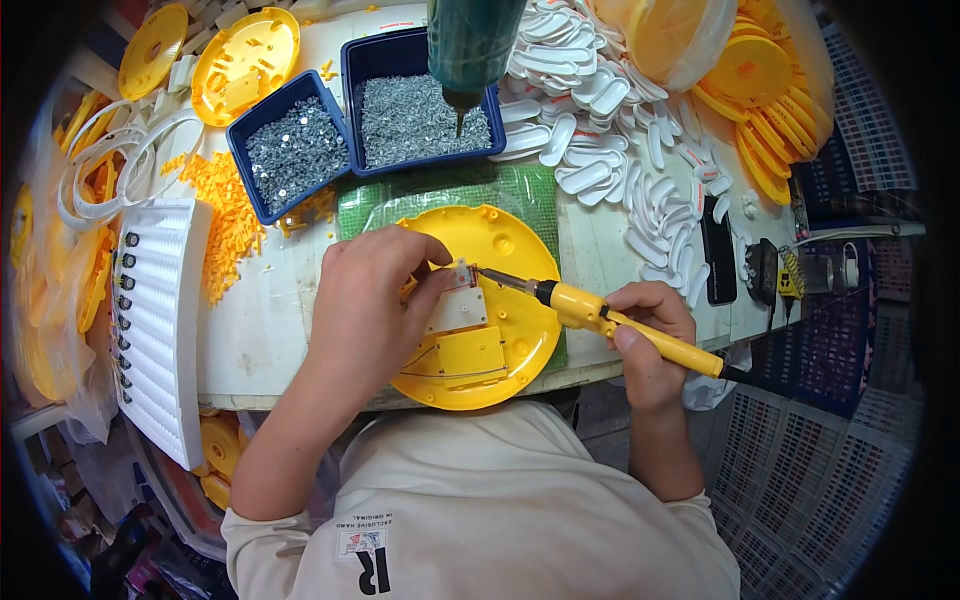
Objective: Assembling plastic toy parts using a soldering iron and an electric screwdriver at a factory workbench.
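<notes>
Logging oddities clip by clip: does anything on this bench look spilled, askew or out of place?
Yes. Small orange plastic bits lie loose on the white table left of the two blue screw bins, some reaching under them. White oval parts sprawl unsorted at upper right. The hands' work on the yellow disc looks orderly.

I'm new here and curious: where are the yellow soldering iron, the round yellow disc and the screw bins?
soldering iron (600, 318), head view, yellow handle.
yellow disc (515, 245), head view, upper face.
screw bins (345, 62), head view, blue rim.

Glossy yellow plastic disc (505, 300), smooth plastic-handled soldering iron (610, 322) with metal tip, shiny metal screws (415, 120).
</notes>
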`<state>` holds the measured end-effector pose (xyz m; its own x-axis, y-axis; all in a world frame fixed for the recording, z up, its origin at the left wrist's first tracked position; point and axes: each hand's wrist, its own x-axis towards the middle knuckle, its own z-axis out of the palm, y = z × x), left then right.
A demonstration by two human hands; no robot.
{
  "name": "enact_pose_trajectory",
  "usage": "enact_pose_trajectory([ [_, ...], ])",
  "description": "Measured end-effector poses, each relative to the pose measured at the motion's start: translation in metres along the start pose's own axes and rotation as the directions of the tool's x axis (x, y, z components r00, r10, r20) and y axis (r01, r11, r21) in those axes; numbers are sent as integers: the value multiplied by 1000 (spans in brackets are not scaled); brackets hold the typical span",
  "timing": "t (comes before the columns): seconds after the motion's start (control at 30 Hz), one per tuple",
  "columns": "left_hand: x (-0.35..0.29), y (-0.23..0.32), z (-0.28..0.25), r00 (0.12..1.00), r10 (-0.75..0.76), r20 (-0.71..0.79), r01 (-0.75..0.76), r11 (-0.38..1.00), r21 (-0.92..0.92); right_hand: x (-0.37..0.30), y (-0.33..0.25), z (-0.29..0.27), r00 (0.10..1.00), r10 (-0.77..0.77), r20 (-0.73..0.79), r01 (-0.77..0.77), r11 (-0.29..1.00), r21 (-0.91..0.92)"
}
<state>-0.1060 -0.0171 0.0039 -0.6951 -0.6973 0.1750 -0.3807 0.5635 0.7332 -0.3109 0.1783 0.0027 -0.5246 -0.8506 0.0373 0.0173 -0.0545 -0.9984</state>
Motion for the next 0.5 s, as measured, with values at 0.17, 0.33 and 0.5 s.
enact_pose_trajectory([
  [0.17,-2,-4,0,998,-13,69,7,997,79,2,0,2,1000,2,9,-2,1000,-9],
  [0.33,-1,-4,2,998,55,21,-56,994,92,1,1,1,1000,19,8,-19,1000,-16],
  [0.5,-1,-1,2,996,79,31,-82,990,114,2,4,2,999,-12,-48,9,997,-76],
])
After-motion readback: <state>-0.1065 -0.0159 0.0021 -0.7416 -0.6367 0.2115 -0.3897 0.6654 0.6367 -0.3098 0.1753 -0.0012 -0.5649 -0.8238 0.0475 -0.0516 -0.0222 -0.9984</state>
